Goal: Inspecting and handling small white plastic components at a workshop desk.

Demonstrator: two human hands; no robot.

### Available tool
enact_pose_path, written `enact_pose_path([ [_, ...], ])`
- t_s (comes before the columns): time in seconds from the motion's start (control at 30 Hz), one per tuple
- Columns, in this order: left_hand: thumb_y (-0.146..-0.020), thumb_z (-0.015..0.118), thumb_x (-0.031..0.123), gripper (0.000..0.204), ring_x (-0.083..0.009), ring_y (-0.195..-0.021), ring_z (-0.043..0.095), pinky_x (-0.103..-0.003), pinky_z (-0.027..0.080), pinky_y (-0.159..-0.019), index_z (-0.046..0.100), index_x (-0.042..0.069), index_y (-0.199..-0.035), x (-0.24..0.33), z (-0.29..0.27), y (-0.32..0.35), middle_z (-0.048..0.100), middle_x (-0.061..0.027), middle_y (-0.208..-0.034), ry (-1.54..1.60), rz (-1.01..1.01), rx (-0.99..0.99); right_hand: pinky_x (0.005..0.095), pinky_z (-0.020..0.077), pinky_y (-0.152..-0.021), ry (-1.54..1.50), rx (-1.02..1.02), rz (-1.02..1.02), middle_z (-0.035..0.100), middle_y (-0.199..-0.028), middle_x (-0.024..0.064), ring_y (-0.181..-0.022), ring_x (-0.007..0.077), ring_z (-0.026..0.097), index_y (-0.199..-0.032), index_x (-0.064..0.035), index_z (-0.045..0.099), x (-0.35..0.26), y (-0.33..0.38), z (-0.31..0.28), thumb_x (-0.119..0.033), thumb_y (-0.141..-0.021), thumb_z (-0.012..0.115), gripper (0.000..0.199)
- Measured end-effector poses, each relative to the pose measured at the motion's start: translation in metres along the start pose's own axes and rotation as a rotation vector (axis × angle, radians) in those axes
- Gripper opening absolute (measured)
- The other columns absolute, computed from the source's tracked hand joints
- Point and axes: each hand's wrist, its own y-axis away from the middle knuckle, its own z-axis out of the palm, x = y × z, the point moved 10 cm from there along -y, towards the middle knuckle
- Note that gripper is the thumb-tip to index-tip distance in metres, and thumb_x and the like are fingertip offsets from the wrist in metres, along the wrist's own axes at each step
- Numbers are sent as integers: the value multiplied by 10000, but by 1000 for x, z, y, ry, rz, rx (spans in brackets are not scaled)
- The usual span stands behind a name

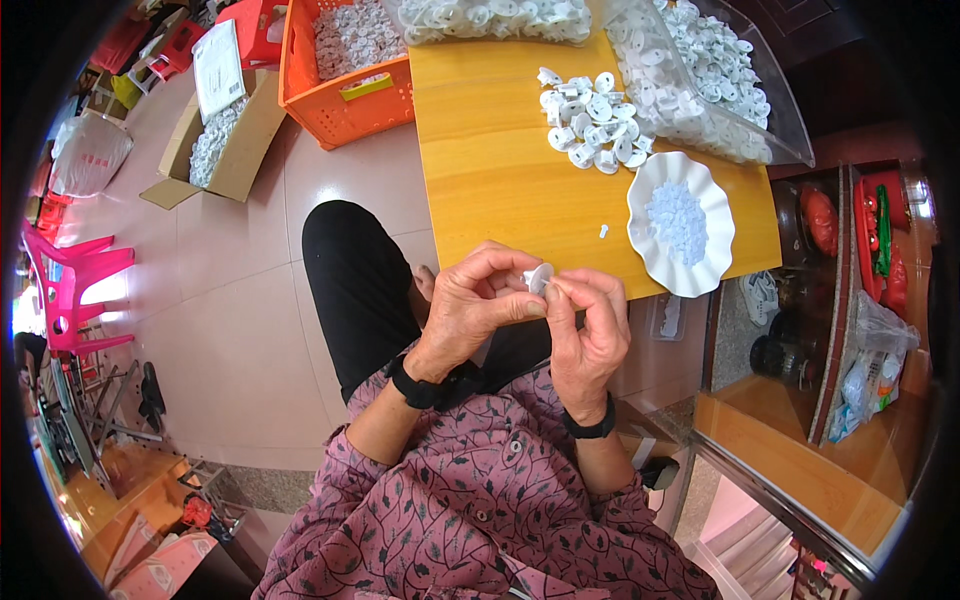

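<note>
A small white round plastic part (538, 278) is held up in front of my body, near the table's front edge. My left hand (480, 295) grips it between thumb and fingers. My right hand (590, 325) is pinched close against the same part; whether a tiny piece sits between its fingertips is too small to tell. Beyond my hands lies a loose pile of similar white plastic parts (597, 125). To its right is a scalloped white dish (719, 225) holding many small pale translucent pieces (677, 222). One such small piece (603, 231) lies alone on the wood beside the dish.
The yellow table (480, 160) carries clear bags of white parts (500, 18) and a clear bin (790, 110) at the back. An orange crate (345, 110) and a cardboard box (255, 125) stand left, with a pink stool (70, 285) farther off. Shelves (790, 400) stand right.
</note>
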Motion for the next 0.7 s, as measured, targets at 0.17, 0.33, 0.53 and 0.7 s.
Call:
enact_pose_path([
  [0.17,-787,808,-16,356,-99,-924,632,-223,551,-822,672,-3,-1116,-1,-1,-1,604,-32,-1037,-43,9,4,324,532,-744,-17,-12,-4,637,-986,118,-868,231,646,-953,-9,659,-2,0,1,3,-878,703,88],
  [0.33,-813,788,-6,325,-107,-945,641,-229,555,-816,677,-13,-1118,-2,-1,0,617,-45,-1044,-97,27,-27,315,528,-730,-54,-8,33,640,-986,123,-853,222,645,-956,-10,627,6,1,1,6,-883,696,101],
  [0.53,-876,730,37,297,-173,-939,688,-298,596,-839,665,-36,-1156,-5,0,1,671,-103,-1105,109,-49,-7,321,528,-738,-42,3,7,640,-988,124,-858,224,644,-959,-9,629,4,0,1,2,-889,694,96],
  [0.7,-881,719,22,300,-204,-969,692,-339,603,-875,652,-49,-1164,-8,-1,2,674,-128,-1123,176,-122,-14,322,529,-745,-44,22,17,640,-991,123,-866,227,647,-957,-7,632,5,1,2,-4,-889,698,95],
])
